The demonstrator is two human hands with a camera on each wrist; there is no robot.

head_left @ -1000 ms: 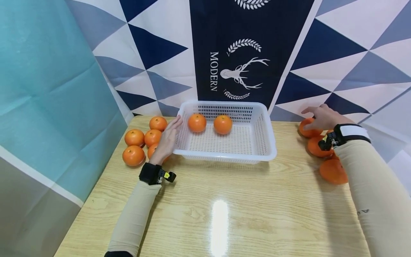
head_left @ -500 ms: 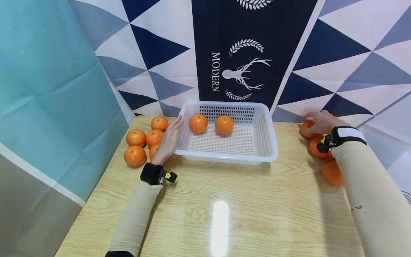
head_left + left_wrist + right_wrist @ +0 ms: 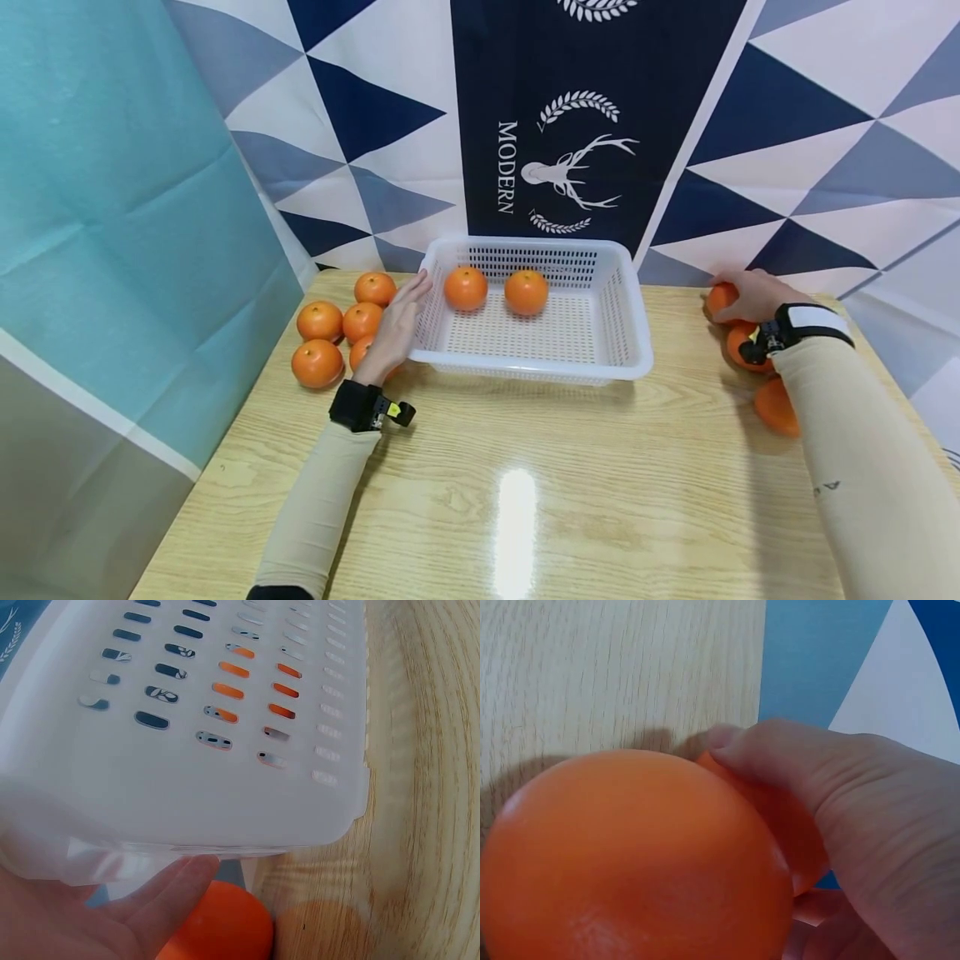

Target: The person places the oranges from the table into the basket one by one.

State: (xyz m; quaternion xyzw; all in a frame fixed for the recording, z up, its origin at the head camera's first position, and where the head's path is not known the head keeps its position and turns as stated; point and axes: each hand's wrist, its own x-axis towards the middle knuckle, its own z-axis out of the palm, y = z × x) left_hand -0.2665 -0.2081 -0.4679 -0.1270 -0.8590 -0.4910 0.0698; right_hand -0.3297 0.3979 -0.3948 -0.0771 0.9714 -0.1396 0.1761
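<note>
My left hand (image 3: 396,329) lies along the left end of a white perforated plastic basket (image 3: 525,367), its fingers extended against the outer wall. In the left wrist view, the fingertips touch the basket under its rim, with an orange (image 3: 225,926) just beyond them. Two oranges sit inside the basket, a left one (image 3: 466,289) and a right one (image 3: 526,292). Over at the far right, my right hand (image 3: 761,296) grips the rearmost orange (image 3: 722,298), thumb and fingers around it. A nearer orange (image 3: 630,855) partly covers that grip in the right wrist view.
Several oranges (image 3: 320,321) cluster left of the basket, some partly behind the left hand. Two more, a middle one (image 3: 742,343) and a front one (image 3: 777,407), stand near the right forearm. A patterned cloth (image 3: 405,158) hangs behind the wooden table (image 3: 600,483).
My right hand has come down onto the rearmost right orange and its fingers have closed around it. The left hand stays against the basket. The head view has shifted slightly.
</note>
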